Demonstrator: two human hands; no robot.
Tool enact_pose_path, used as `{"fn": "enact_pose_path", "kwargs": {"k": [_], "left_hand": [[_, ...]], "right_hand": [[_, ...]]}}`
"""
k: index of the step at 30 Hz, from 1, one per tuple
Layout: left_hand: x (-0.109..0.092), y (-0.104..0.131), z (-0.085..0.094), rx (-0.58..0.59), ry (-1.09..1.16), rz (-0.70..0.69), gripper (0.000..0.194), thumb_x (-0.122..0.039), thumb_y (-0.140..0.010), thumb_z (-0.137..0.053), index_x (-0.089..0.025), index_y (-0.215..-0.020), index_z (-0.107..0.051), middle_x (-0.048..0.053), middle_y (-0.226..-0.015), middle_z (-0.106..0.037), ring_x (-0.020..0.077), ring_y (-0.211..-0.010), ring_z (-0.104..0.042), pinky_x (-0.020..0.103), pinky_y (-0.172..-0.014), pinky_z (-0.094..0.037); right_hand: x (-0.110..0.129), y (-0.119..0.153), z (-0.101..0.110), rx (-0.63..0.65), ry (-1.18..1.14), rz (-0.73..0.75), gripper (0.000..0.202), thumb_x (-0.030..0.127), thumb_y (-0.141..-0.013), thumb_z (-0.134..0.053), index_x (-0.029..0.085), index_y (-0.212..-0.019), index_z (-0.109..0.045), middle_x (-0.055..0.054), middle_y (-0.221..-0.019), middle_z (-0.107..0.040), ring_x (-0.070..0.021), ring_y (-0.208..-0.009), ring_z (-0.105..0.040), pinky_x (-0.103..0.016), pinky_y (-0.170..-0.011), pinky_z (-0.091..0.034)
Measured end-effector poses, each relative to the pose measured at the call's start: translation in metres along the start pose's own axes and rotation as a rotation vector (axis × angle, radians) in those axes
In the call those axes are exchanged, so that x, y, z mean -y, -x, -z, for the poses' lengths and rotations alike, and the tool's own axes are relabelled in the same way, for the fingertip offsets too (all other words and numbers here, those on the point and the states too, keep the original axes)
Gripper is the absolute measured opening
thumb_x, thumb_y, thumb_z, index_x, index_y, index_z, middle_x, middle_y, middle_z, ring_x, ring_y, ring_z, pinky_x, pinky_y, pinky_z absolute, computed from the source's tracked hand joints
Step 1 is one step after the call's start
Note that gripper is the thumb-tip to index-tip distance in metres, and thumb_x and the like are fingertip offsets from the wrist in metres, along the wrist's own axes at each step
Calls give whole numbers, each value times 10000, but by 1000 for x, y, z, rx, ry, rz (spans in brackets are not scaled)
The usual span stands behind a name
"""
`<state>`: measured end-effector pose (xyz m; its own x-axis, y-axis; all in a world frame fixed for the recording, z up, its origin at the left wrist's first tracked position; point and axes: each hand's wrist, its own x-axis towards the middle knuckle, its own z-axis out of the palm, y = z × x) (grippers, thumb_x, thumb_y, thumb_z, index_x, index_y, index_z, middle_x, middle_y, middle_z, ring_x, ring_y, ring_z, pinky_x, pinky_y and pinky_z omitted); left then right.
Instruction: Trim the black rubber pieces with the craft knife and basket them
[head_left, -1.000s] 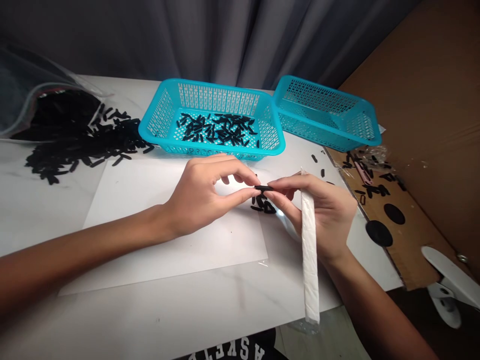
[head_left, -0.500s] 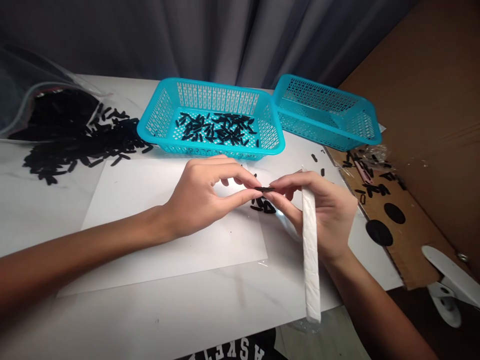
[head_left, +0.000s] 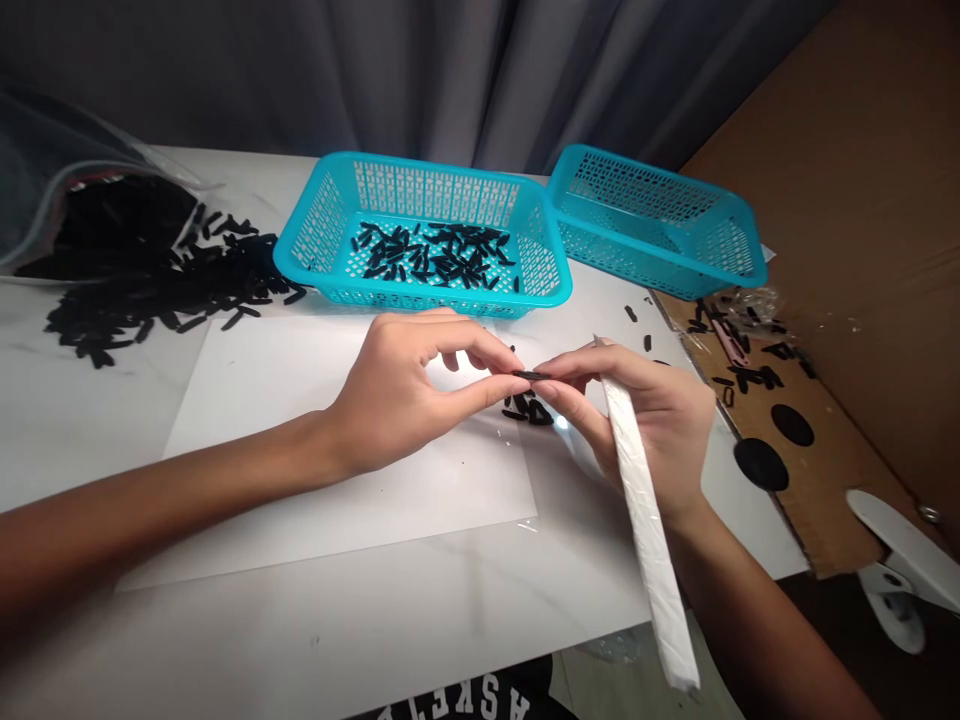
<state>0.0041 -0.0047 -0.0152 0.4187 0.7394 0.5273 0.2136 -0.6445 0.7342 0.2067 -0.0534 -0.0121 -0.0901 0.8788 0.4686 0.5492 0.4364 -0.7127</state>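
Between the fingertips of both hands is a small black strip [head_left: 531, 375]. My left hand [head_left: 409, 390] pinches its left end, and my right hand [head_left: 637, 410] pinches its right end. A long white wrapped stick [head_left: 649, 520] rests across my right hand and slants down toward the table's front edge. Several black pieces [head_left: 534, 408] lie on the table just below the fingertips. A white sheet [head_left: 337, 520] lies under my left hand.
A blue basket [head_left: 559, 290] with several black pieces stands behind the hands, beside a second blue basket [head_left: 637, 240]. At the left, black pieces [head_left: 150, 290] spill from a clear bag [head_left: 45, 190]. Cardboard [head_left: 832, 510] with black discs [head_left: 761, 464] lies at the right.
The white stick's lower end has swung to the right, so the stick now slants more. Both hands have stayed nearly in place around the black strip.
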Motion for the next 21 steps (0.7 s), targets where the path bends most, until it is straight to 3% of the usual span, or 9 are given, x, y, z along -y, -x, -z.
{"fn": "enact_pose_path", "kwargs": {"k": [13, 21], "left_hand": [[0, 1, 0, 1, 26, 4, 86, -200, -799, -840, -191, -846, -768, -15, -843, -795, 111, -760, -704, 243, -661, -520], [-1, 1, 0, -2, 17, 0, 75, -194, -802, -835, -196, -839, -770, -4, -834, -796, 122, -743, -710, 252, -652, -526]], "right_hand": [[0, 2, -1, -38, 15, 35, 121, 161, -828, -808, 234, -895, -738, 39, -762, -714, -91, -656, -630, -257, -620, -499], [1, 1, 0, -32, 21, 31, 126, 181, -837, -797, 269, -897, -730, 23, -762, -726, -138, -640, -637, -309, -598, -507]]}}
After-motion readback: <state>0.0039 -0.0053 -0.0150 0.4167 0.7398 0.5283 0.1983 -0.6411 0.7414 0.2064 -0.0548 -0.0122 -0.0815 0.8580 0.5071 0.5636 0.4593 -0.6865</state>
